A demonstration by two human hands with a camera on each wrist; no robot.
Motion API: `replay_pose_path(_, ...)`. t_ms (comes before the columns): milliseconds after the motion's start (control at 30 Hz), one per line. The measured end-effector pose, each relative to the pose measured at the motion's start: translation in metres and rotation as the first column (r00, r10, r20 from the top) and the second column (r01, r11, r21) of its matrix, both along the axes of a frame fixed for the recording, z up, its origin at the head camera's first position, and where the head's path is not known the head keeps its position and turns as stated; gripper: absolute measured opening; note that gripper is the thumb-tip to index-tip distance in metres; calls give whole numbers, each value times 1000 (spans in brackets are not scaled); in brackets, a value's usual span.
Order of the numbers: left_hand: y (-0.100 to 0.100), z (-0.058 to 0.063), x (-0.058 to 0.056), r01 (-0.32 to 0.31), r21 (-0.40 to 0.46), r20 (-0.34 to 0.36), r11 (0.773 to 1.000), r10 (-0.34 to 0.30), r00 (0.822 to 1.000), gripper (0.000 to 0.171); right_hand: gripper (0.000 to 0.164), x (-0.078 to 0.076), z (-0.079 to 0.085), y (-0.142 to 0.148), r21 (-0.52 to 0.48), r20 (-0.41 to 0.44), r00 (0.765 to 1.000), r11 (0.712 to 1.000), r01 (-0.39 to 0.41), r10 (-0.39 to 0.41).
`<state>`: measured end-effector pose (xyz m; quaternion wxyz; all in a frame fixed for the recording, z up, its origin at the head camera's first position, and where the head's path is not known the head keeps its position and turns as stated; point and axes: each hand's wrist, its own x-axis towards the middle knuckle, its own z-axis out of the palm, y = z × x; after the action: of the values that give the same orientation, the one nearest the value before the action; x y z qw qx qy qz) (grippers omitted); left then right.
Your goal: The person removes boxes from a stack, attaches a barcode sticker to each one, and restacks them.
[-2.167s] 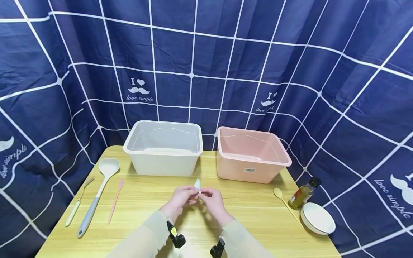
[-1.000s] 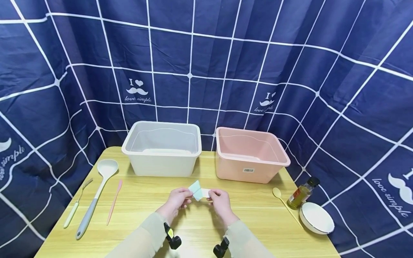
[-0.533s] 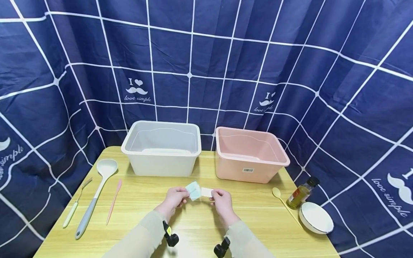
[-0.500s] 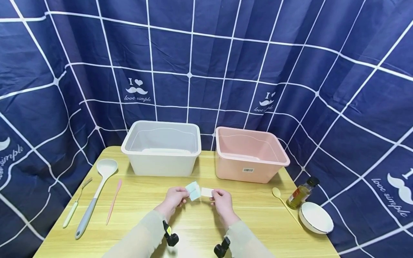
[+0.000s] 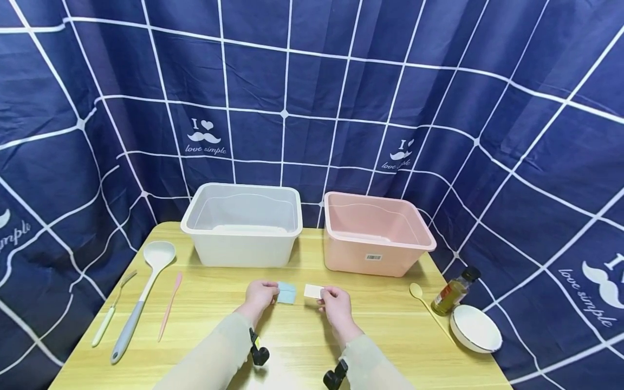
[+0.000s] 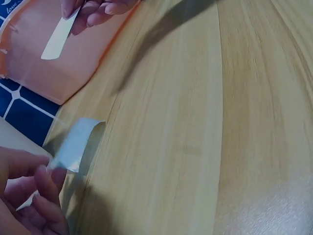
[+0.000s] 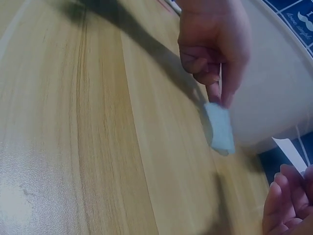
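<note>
Between its thumb and fingers my left hand (image 5: 261,297) pinches a small, thin light-blue sheet (image 5: 286,293). The left wrist view shows this light-blue sheet (image 6: 77,143) bowed, with a glossy patch near the fingertips. My right hand (image 5: 337,307) pinches one end of a small flat white slip (image 5: 313,291), like paper or thin card. In the right wrist view the white slip (image 7: 292,154) stands out from the fingers, apart from the light-blue sheet (image 7: 221,128). Both pieces are held over the wooden table (image 5: 297,346), in front of the two bins, with a gap between them.
Behind the hands stand a white bin (image 5: 246,249) and a pink bin (image 5: 375,260). A fork (image 5: 114,309), a ladle (image 5: 146,292) and a pink knife (image 5: 170,306) lie left. Right are a yellow spoon (image 5: 431,311), an oil bottle (image 5: 453,295) and a white bowl (image 5: 475,329).
The hands, together at first, have drawn apart. The white slip has come away from the light-blue sheet, which has moved left with my left hand and turned.
</note>
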<state>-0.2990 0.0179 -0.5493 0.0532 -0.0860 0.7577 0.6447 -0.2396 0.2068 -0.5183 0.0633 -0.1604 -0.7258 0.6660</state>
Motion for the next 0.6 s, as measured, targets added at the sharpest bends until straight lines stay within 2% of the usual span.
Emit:
replay_pose_path(133, 0, 8, 4, -16, -126, -107, 992, 3, 994, 25, 20, -1, 0, -1, 3, 6, 1000, 1000, -2, 2)
replay_pose_path(200, 3, 15, 6, -10, -141, -177, 990, -15, 984, 22, 19, -1, 0, -1, 9, 5, 1000, 1000, -2, 2)
replay_pose_path(300, 11, 26, 10, 40, -137, -268, 990, -76, 960, 11, 18, -3, -1, -3, 16, -2, 1000, 1000, -6, 6)
replay_pose_path(367, 17, 35, 13, 115, -143, -306, 983, -154, 940, 6, 16, -4, -1, -5, 19, -11, 1000, 1000, -11, 11)
replay_pose_path(433, 22, 43, 16, 200, -179, -335, 963, -251, 908, 4, 15, -5, 0, -8, 14, -19, 1000, 1000, -17, 17)
replay_pose_path(500, 25, 49, 19, 269, -236, -337, 934, -338, 879, 5, 13, -5, 2, -11, 11, -25, 999, 1000, -23, 23)
replay_pose_path(600, 28, 53, 24, 307, -328, -319, 893, -411, 854, 9, 9, -5, 6, -14, -4, -35, 999, 999, -41, 41)
